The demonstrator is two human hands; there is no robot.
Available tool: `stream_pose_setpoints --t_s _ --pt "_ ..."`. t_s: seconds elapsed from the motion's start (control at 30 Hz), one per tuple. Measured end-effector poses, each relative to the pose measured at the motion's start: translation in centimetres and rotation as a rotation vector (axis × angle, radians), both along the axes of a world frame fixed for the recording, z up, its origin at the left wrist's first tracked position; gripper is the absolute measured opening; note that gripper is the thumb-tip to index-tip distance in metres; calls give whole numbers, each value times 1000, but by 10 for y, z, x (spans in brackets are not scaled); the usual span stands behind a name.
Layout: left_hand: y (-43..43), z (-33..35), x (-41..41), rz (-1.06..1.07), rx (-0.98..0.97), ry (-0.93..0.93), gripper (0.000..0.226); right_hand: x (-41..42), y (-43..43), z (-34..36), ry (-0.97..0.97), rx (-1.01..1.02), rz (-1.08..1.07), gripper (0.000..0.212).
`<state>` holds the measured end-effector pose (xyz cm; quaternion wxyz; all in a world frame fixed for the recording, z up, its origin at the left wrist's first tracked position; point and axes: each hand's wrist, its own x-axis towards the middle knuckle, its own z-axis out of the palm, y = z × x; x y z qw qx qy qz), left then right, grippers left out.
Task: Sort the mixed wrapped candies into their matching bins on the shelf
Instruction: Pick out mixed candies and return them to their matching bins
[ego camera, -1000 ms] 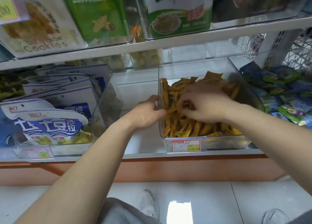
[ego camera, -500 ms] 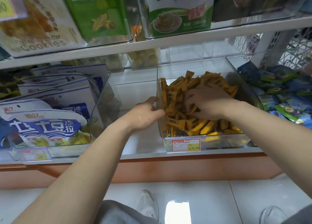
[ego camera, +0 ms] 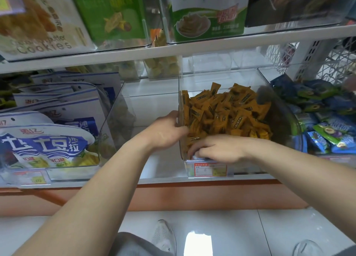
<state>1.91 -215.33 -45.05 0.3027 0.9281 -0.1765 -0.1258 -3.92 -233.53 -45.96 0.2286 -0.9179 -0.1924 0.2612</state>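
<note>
A clear plastic bin (ego camera: 219,76) on the lower shelf holds a heap of orange wrapped candies (ego camera: 227,113). My left hand (ego camera: 165,132) grips the bin's left wall, thumb on the outside. My right hand (ego camera: 217,149) lies low at the bin's front, fingers pointing left and curled down into the front-left corner among the candies. Whether those fingers hold a candy is hidden. Blue and green wrapped candies (ego camera: 327,128) fill the bin to the right.
Left of the orange bin is a clear bin (ego camera: 146,105) holding nothing. Further left stand blue-and-white snack bags (ego camera: 48,140). A red-framed price tag (ego camera: 210,169) hangs on the bin's front. The upper shelf (ego camera: 173,51) carries snack boxes. Tiled floor and shoes lie below.
My right hand has slid from the top middle of the candy heap down to the bin's front-left corner. My left hand has stayed on the bin's left wall.
</note>
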Motion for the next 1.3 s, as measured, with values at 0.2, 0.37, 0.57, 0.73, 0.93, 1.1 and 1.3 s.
stream_pose_setpoints --t_s 0.2,0.37,0.57,0.73,0.93,1.1,1.3 --pt "5 1 -2 -14 -32 58 56 14 -5 -11 40 -180 -92 36" --pt "5 3 -4 -18 -57 84 70 16 1 -7 113 -138 -101 44" --pt "4 3 -3 -16 -44 96 59 14 11 -7 142 -66 -45 29" --pt "4 2 -4 -16 -46 122 54 15 7 -1 266 16 -54 22" --pt "5 6 -4 -22 -49 81 46 19 -22 12 200 288 -210 37" --pt "2 12 -4 23 -74 -74 60 18 -41 16 -9 452 -387 20" --pt "-27 28 -21 15 -26 -531 69 14 -50 19 -138 665 -646 21"
